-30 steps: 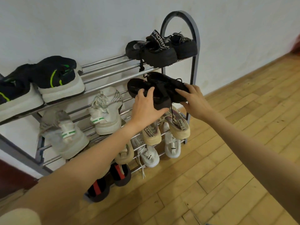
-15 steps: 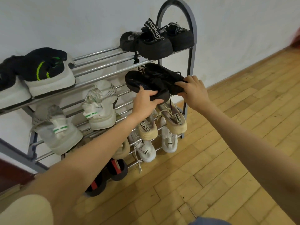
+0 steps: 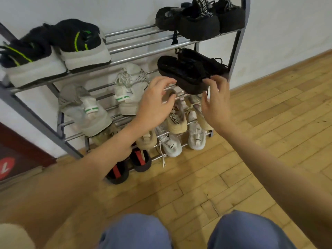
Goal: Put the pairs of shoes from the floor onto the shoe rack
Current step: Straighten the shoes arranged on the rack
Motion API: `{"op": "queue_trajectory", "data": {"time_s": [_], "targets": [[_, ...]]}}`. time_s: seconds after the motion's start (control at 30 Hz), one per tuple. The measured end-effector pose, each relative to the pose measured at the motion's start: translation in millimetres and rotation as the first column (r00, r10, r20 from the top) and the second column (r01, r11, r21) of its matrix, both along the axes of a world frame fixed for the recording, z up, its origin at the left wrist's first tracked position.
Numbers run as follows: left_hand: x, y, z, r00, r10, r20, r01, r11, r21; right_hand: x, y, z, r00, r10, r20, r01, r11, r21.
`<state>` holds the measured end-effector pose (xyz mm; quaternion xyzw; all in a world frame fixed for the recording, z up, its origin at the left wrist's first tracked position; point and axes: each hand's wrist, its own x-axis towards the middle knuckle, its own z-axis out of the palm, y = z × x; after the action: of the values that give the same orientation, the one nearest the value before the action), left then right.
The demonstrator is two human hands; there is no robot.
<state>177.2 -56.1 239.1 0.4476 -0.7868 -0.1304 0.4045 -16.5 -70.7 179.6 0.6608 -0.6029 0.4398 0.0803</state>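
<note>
A pair of black sneakers [image 3: 190, 71] lies on the second shelf of the grey metal shoe rack [image 3: 136, 56], at its right end. My left hand [image 3: 156, 101] hovers just below and left of the pair, fingers spread, holding nothing. My right hand [image 3: 217, 99] is just below the pair's heel end, fingers apart and empty. Both hands are a little off the shoes.
Black chunky shoes [image 3: 199, 20] and black-and-green sneakers [image 3: 53, 49] fill the top shelf. White, beige and red-striped pairs [image 3: 172, 123] sit on the lower shelves. Wooden floor [image 3: 269, 141] spreads to the right. My knees in jeans [image 3: 188, 232] show at the bottom.
Both hands have let go of the black sneakers, which now rest on the second shelf, and have drawn back a little. The view has tilted downward.
</note>
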Motion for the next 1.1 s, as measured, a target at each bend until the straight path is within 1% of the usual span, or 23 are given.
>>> {"op": "queue_trajectory", "data": {"time_s": [0.07, 0.1, 0.17, 0.23, 0.37, 0.4, 0.47, 0.5, 0.57, 0.63, 0.73, 0.87, 0.97, 1.1], "targets": [[27.6, 22.6, 4.0, 1.0, 0.004, 0.007, -0.003, 0.994, -0.111, 23.1, 7.8, -5.0, 0.993, 0.108, -0.045, -0.109, 0.994, -0.027], [41.5, 31.3, 5.9, 1.0, 0.026, 0.014, -0.023, 0.99, -0.138, 35.4, 10.1, -6.9, 0.983, 0.165, -0.078, -0.168, 0.985, -0.035], [70.2, 40.9, 5.6, 0.992, 0.119, 0.038, -0.113, 0.984, -0.141, 59.7, 11.9, -8.2, 0.949, 0.269, -0.167, -0.278, 0.96, -0.035], [99.3, 45.8, 2.1, 0.966, 0.252, 0.059, -0.24, 0.957, -0.161, 81.7, 11.1, -5.8, 0.911, 0.351, -0.217, -0.359, 0.933, 0.001], [144.2, 55.3, -7.3, 0.894, 0.446, 0.05, -0.422, 0.873, -0.243, 119.1, 10.9, 3.2, 0.891, 0.415, -0.183, -0.412, 0.91, 0.057], [152.3, 56.7, -9.7, 0.866, 0.493, 0.077, -0.465, 0.853, -0.238, 127.0, 11.2, 6.0, 0.889, 0.43, -0.158, -0.421, 0.903, 0.084], [165.0, 56.9, -13.1, 0.816, 0.551, 0.177, -0.527, 0.834, -0.167, 141.6, 10.5, 11.4, 0.879, 0.466, -0.104, -0.446, 0.879, 0.167], [170.5, 56.1, -14.2, 0.807, 0.548, 0.22, -0.539, 0.836, -0.106, 148.9, 9.9, 14.2, 0.874, 0.477, -0.091, -0.45, 0.866, 0.219], [178.1, 52.9, -16.0, 0.828, 0.502, 0.251, -0.524, 0.851, 0.024, 162.0, 7.6, 18.9, 0.876, 0.475, -0.09, -0.426, 0.846, 0.321], [181.9, 48.7, -17.9, 0.835, 0.461, 0.3, -0.505, 0.859, 0.087, 173.0, 4.7, 23.1, 0.893, 0.446, -0.068, -0.39, 0.839, 0.378], [180.8, 44.7, -19.4, 0.832, 0.438, 0.34, -0.491, 0.867, 0.086, 183.2, -5.1, 24.9, 0.933, 0.361, -0.003, -0.328, 0.851, 0.409], [174.2, 48.7, -19.6, 0.852, 0.436, 0.29, -0.474, 0.877, 0.074, 187.1, -19.0, 21.8, 0.956, 0.284, 0.066, -0.283, 0.845, 0.455], [177.2, 52.6, -21.6, 0.855, 0.456, 0.248, -0.478, 0.877, 0.038, 185.1, -19.7, 20.9, 0.94, 0.314, 0.131, -0.34, 0.843, 0.416], [185.7, 55.4, -19.0, 0.833, 0.515, 0.202, -0.53, 0.848, 0.022, 182.1, -18.9, 18.8, 0.909, 0.367, 0.198, -0.417, 0.816, 0.401]]}}
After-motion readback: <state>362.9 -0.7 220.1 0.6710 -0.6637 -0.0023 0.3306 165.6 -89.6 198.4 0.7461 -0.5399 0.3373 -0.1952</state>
